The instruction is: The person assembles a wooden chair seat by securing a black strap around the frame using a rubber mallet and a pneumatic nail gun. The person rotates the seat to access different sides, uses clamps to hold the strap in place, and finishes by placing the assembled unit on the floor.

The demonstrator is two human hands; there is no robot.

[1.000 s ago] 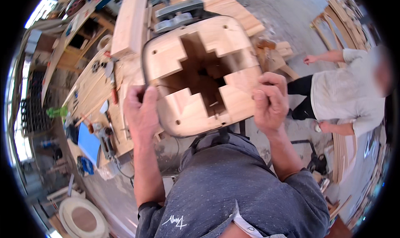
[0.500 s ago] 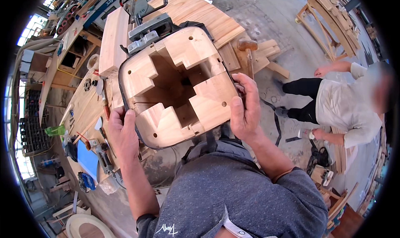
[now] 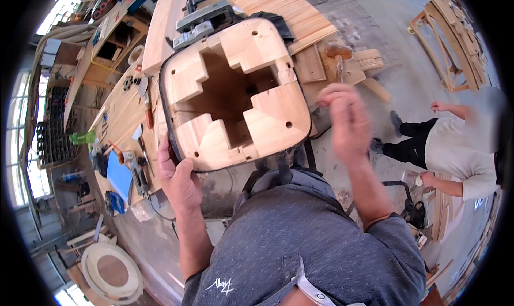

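Observation:
A pale wooden box-like piece [image 3: 269,110] with rounded corners stands before me, a stepped cross-shaped opening in its top and a small round hole near each corner. A dark band runs around its side. My left hand [image 3: 181,180] grips its near left corner, thumb on the rim and fingers around the side. Off the right side, my right hand [image 3: 349,125] is raised and blurred, its fingers partly curled. Just beyond its fingers lies a wooden mallet [image 3: 338,50]; I cannot tell whether they touch. A metal clamp [image 3: 206,24] sits at the piece's far left edge.
A thick timber block [image 3: 163,30] stands beyond the clamp, next to a broad wooden panel [image 3: 284,11]. On the left bench lie a scraper [image 3: 143,89], a power tool [image 3: 140,180] and a blue sheet [image 3: 119,174]. A co-worker [image 3: 455,150] stands at right holding a cup-like container.
My right hand has let go of the wooden piece and moved out to the right, toward the mallet. My left hand stays on its corner. The whole view has shifted somewhat.

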